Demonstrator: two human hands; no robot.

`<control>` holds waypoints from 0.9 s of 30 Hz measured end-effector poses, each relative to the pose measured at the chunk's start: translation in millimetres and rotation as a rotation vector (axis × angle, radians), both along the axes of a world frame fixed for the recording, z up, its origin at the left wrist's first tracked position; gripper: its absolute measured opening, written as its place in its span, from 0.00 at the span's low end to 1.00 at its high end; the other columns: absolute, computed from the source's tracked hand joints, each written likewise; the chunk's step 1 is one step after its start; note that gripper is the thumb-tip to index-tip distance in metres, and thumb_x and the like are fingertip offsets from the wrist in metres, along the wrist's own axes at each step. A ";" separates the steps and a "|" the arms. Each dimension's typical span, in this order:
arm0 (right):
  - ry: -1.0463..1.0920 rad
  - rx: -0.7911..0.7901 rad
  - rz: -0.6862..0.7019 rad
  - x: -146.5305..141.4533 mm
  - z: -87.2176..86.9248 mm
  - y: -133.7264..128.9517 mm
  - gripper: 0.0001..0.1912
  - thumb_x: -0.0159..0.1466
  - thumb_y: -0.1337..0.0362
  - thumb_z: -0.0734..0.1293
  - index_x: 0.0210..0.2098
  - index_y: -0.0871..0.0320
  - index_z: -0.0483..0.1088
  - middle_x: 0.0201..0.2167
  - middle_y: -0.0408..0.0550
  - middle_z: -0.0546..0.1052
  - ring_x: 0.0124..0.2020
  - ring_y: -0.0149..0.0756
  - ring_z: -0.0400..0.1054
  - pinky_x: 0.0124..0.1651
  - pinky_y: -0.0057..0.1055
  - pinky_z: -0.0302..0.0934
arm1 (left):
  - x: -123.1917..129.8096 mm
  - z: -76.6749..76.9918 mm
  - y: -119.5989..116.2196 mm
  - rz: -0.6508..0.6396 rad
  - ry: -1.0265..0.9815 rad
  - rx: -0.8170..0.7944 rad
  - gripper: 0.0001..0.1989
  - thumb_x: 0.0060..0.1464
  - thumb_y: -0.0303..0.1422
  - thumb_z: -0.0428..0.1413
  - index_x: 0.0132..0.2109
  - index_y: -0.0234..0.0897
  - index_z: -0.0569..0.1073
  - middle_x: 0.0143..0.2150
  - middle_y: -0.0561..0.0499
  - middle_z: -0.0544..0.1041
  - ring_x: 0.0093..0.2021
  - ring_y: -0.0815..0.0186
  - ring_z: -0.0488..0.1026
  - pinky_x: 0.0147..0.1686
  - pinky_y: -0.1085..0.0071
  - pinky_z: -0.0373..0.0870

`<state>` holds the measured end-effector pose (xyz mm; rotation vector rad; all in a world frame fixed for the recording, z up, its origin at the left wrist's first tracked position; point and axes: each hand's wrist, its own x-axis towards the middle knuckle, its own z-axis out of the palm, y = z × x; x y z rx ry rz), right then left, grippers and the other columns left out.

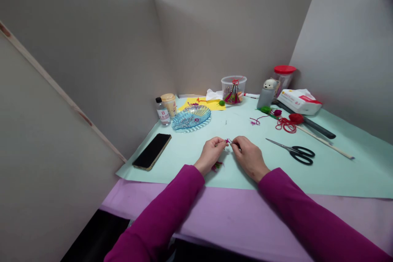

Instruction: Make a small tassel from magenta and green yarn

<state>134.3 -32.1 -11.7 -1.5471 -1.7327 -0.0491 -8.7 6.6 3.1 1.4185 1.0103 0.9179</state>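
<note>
Over green paper [181, 163], purple yarn [227, 141], likely soft, best gripped beside the stitching, is being pinched by the left hand [212, 152], a thin tool [230, 141] by the right hand [249, 156].

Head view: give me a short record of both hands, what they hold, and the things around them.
left hand: pinches a small magenta yarn piece
right hand: grips a thin tool, mostly hidden; type unclear
scissors: right of the right hand, on the pale green sheet
phone: left of the left hand, screen dark
blue dish: beyond the left hand, holding small shiny pieces
red yarn: loose loops beyond the scissors
</note>
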 end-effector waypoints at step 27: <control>0.211 -0.080 0.130 1.0 2.3 0.0 0.07 0.60 0.63 0.59 0.26 0.56 0.64 0.23 0.40 0.68 0.26 0.30 0.60 0.32 0.26 0.52 | -0.9 -2.3 1.1 0.048 -0.041 0.008 0.11 0.47 0.37 0.56 0.34 0.33 0.73 0.19 0.57 0.62 0.17 0.76 0.52 0.20 0.77 0.50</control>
